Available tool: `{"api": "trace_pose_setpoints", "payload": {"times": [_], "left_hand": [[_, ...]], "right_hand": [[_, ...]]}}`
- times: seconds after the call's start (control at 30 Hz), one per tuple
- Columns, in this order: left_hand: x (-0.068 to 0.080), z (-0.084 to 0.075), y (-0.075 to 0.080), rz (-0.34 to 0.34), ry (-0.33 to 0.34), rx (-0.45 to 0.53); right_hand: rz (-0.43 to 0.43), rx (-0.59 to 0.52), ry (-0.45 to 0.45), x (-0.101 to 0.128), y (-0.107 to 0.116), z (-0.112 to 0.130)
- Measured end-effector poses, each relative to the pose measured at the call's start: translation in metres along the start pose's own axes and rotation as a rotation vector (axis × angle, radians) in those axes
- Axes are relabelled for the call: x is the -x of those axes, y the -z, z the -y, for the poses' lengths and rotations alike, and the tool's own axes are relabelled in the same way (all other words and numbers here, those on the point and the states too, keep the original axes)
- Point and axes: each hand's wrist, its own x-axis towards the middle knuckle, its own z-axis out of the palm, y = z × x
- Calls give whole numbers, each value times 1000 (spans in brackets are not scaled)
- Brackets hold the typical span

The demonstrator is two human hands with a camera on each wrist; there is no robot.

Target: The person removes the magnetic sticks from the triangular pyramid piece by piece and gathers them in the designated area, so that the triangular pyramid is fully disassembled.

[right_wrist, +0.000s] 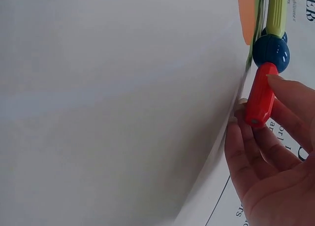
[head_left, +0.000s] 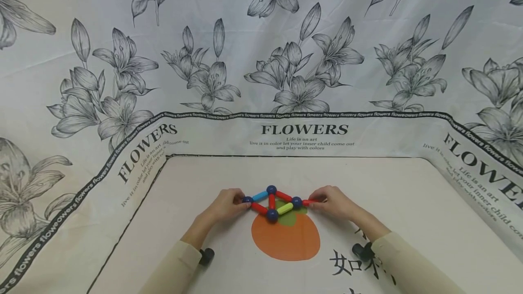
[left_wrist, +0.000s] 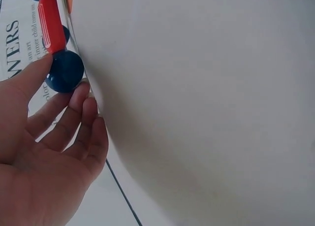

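A flat diamond of magnetic rods and dark blue balls [head_left: 272, 214] lies on the table cloth [head_left: 408, 221]. Its rods are blue [head_left: 259, 195], red [head_left: 283, 195] and yellow-green [head_left: 284, 208], with a short red one across the middle. My left hand [head_left: 239, 201] pinches the leftmost blue ball [left_wrist: 65, 71] between thumb and fingers, with a red rod [left_wrist: 51, 24] running off it. My right hand [head_left: 318, 202] pinches an extra red rod [right_wrist: 260, 95] whose far end touches the rightmost blue ball [right_wrist: 270, 51]; the yellow-green rod [right_wrist: 275, 12] lies beyond it.
The structure sits over an orange fruit print [head_left: 286, 237] with black characters [head_left: 347, 264] to its right. The lily-patterned cloth [head_left: 286, 58] rises as a backdrop behind the table. Black wrist mounts [head_left: 206, 255] sit on both sleeves.
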Motion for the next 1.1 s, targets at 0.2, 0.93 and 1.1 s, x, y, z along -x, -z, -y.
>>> {"api": "trace_pose_setpoints", "payload": {"times": [0.2,0.93,1.1], "left_hand": [[-1,1,1,-2,0,5],[0,2,2,43,-4,60],[0,2,2,51,0,67]], "right_hand": [[2,10,-18,-1,0,1],[-13,43,102,-23,-20,58],[25,5,144,-35,-37,73]]}}
